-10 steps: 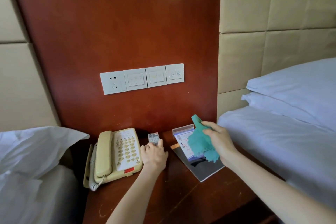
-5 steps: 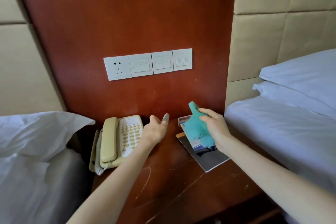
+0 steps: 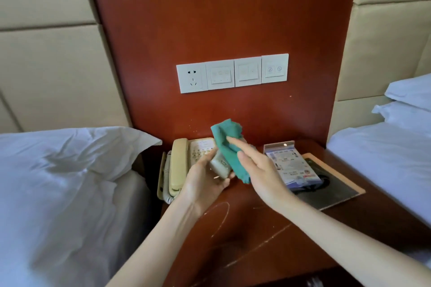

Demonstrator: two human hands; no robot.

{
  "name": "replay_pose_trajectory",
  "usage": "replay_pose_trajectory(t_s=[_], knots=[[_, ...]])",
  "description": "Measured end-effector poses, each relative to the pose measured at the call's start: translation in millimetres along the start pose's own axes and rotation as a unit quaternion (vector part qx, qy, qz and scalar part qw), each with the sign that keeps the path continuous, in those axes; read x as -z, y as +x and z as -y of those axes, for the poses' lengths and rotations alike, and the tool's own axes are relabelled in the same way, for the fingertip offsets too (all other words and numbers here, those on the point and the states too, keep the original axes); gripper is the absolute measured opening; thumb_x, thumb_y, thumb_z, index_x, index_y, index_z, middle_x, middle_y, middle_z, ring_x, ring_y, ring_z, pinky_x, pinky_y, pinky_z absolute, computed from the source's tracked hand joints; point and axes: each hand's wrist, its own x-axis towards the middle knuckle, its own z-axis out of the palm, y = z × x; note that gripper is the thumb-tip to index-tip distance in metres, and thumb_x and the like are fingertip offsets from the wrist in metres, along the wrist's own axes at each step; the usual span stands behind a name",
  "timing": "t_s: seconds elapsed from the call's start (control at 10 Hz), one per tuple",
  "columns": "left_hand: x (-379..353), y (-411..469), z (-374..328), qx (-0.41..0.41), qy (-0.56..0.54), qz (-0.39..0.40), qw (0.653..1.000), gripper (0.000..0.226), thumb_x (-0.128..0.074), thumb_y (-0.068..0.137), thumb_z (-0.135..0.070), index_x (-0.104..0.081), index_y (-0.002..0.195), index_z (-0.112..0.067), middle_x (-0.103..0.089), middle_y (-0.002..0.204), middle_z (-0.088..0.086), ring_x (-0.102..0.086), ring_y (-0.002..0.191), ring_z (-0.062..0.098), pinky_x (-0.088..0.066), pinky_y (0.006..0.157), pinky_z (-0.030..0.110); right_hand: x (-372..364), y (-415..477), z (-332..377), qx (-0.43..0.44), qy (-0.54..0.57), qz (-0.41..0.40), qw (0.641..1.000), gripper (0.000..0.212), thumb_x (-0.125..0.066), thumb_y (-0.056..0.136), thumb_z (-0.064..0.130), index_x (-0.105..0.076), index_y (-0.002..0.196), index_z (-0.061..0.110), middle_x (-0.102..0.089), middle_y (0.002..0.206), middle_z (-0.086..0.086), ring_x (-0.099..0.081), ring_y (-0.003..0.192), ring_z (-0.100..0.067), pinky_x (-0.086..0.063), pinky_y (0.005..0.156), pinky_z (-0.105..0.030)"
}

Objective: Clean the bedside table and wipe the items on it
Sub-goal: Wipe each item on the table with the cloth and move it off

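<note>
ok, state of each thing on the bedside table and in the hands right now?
remote: lifted, held in left hand
green cloth: in right hand, pressed on remote
telephone: handset on cradle, on bedside table
acrylic card stand: lying over dark folder

Teal cloth [image 3: 227, 147] draped over small white remote [image 3: 219, 165], both above scuffed wood bedside table [image 3: 268, 240].

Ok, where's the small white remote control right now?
In the head view the small white remote control is off the table, held in the left hand just right of the beige telephone, with the green cloth pressed on it.
</note>
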Motion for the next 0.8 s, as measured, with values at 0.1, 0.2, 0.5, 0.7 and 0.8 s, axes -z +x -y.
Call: replay_pose_trajectory(t_s=[0.1,0.2,0.5,0.7,0.8], knots=[[16.0,-28.7,-10.9,0.020,-0.249,0.103,0.963,0.040,-0.030,0.101,-0.011,-0.054,0.117,0.015,-0.056,0.120,0.036,-0.064,0.104,0.039,-0.053,0.089,0.040,-30.8,-5.3,2.8,0.061,-0.104,0.102,0.987,0.041,-0.037,0.103,0.019,-0.043,0.129,0.051,-0.021,0.150,0.028,-0.003,0.141,0.013,0.000,0.111,-0.008],[33.4,-55.6,-7.5,-0.152,0.046,-0.079,0.984,0.040,-0.033,0.101,-0.019,-0.072,0.110,-0.018,-0.068,0.113,0.013,-0.071,0.088,0.017,-0.057,0.066,0.026,-42.6,3.8,4.0,0.093,-0.164,0.102,0.977,0.039,-0.036,0.104,0.019,-0.042,0.136,0.042,-0.014,0.152,0.024,0.005,0.144,0.005,0.006,0.111,-0.011],[31.2,-81.0,-17.6,-0.105,0.000,0.018,0.994,0.039,-0.031,0.100,-0.026,-0.059,0.128,-0.022,-0.068,0.101,0.011,-0.054,0.057,0.014,-0.044,0.046,0.021,-59.4,21.3,5.8,0.033,-0.055,0.013,0.998,0.038,-0.034,0.104,0.019,-0.045,0.138,0.031,-0.018,0.155,0.021,0.001,0.145,0.002,-0.005,0.122,-0.033],[46.1,-83.0,-17.6,-0.129,0.012,0.026,0.991,0.039,-0.032,0.100,-0.026,-0.070,0.107,-0.019,-0.072,0.100,0.006,-0.069,0.082,0.014,-0.055,0.062,0.026,-77.4,-6.3,5.0,0.118,-0.123,0.097,0.981,0.041,-0.034,0.104,0.018,-0.036,0.140,0.037,-0.015,0.153,0.025,0.007,0.145,0.004,0.002,0.120,-0.035],[46.6,-85.6,-17.4,-0.114,0.023,0.042,0.992,0.040,-0.034,0.100,-0.028,-0.074,0.100,-0.026,-0.068,0.086,0.004,-0.060,0.064,0.011,-0.047,0.052,0.020,-70.8,3.6,3.5,0.105,-0.153,0.094,0.978,0.041,-0.033,0.104,0.018,-0.033,0.141,0.037,-0.011,0.153,0.023,0.010,0.145,0.000,0.005,0.118,-0.028]])
